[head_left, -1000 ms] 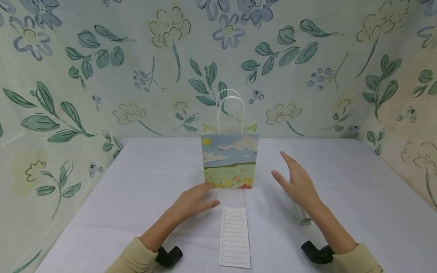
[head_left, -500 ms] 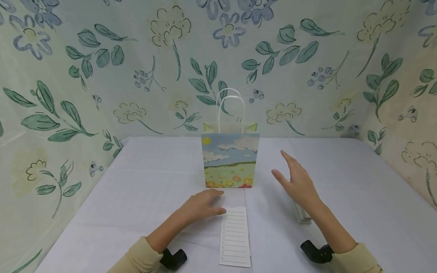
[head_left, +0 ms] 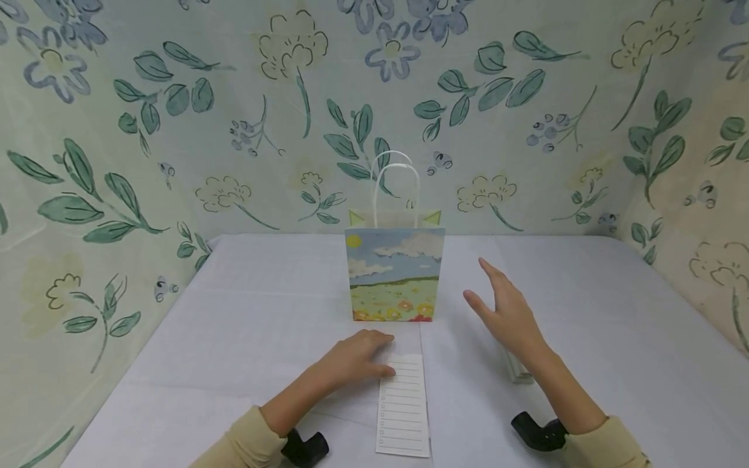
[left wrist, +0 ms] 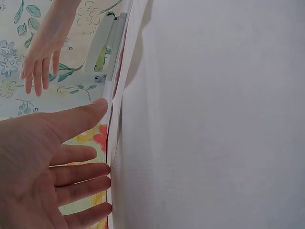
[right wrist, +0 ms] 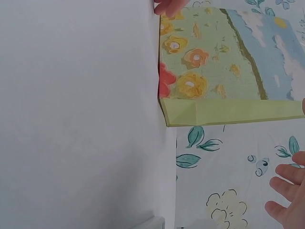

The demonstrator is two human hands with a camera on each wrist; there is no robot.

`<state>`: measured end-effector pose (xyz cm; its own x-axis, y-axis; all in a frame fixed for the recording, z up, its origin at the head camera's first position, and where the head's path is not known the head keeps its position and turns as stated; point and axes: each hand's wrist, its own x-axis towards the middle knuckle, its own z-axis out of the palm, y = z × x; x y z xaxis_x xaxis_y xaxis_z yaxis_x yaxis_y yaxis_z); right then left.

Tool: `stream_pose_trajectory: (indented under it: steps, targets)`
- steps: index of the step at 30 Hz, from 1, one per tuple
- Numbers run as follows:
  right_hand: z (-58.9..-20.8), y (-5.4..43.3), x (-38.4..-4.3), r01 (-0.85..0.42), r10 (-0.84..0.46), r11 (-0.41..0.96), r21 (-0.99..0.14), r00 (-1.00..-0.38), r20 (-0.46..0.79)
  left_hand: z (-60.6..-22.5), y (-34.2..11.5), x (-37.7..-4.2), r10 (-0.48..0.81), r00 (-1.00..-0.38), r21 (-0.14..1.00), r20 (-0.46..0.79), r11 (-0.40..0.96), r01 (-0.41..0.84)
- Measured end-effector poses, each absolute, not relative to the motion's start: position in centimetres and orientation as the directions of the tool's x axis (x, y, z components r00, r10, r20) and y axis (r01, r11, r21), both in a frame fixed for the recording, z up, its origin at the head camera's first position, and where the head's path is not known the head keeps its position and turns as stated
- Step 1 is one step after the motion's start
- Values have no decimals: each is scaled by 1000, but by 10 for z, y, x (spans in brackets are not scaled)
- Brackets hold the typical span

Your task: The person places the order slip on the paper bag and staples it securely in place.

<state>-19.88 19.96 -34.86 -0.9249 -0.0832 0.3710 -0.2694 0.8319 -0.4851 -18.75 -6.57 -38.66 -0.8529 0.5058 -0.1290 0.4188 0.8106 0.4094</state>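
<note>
One lined checklist lay flat on the white cloth, the left hand at its far end, fingers extended, thumb over it, gripping nothing. To the right, a pale object showed partly behind the wrist of the right hand, which held nothing, fingers outstretched. Farther off stood a flowery paper bag.

Has drawn the left hand away from the paper bag's lower left corner and over to the checklist, thumb now above the upper left lines rather than just short of the top corner, as a second ago. Has brought the sleeve and black wrist fitting rightward too.
</note>
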Motion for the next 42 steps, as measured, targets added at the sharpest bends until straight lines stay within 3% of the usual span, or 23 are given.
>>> stream_pose_trajectory:
  steps: [42]
  targets:
    - [-344,194,-205,-278,-82,809,-518,-926,368,-384,-56,-185,536,-840,246,-85,828,503]
